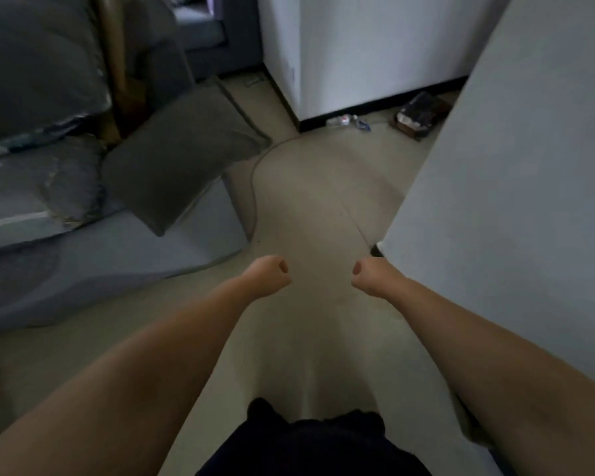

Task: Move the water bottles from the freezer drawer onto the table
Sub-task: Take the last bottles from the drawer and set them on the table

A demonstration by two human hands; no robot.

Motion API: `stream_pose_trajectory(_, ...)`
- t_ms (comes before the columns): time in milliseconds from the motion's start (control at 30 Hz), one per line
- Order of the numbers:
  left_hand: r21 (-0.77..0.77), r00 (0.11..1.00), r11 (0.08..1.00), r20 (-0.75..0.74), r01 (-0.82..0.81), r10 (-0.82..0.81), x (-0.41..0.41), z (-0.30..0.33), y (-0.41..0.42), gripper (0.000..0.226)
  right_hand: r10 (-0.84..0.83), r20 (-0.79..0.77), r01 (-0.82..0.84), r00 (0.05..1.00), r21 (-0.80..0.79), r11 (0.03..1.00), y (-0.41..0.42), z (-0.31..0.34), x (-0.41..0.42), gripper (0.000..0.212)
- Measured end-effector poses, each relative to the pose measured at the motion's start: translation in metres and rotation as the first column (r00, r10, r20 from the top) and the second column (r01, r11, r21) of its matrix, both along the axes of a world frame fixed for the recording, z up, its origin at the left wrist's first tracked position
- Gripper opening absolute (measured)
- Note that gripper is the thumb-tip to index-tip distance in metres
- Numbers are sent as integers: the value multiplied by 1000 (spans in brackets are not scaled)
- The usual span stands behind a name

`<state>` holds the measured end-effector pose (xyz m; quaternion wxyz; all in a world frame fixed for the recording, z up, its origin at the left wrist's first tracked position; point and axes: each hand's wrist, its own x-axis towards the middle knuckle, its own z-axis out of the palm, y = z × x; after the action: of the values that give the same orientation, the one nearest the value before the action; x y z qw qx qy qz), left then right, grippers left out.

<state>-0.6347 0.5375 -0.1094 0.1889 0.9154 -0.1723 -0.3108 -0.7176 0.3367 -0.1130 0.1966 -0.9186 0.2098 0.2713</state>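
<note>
Fists, left hand and right hand, hang empty above floor.

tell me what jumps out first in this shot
Two bare forearms reach forward over a pale floor, the left hand and right hand both curled into empty fists at centre. A grey sofa with a loose cushion fills the left; a white wall crowds the right.
</note>
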Motion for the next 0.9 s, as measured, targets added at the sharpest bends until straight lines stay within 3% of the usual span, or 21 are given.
stream_pose_trajectory(133,11,987,987,18,-163,162,34,-1,98,29,123,-5,-123,992,-4,992,83,-1,54,24)
stream_pose_trajectory(267,25,949,949,6,-315,315,50,-8,178,28,239,-30,-239,971,5,971,153,-6,93,34)
stream_pose_trajectory(400,25,887,887,-5,-462,462,52,-14,241,26,371,-42,-370,928,17,929,213,-11,133,19)
stream_pose_trajectory(533,27,784,785,-32,-619,620,45,-22,299,26,554,-61,-555,830,15,832,276,-17,173,26)
stream_pose_trajectory(600,39,745,746,-40,-665,666,42,-24,322,27,609,-65,-608,791,31,793,302,-20,190,19)
stream_pose_trajectory(900,59,397,398,-26,-916,918,55,-19,427,26,888,-55,-888,456,45,458,445,-26,293,15)
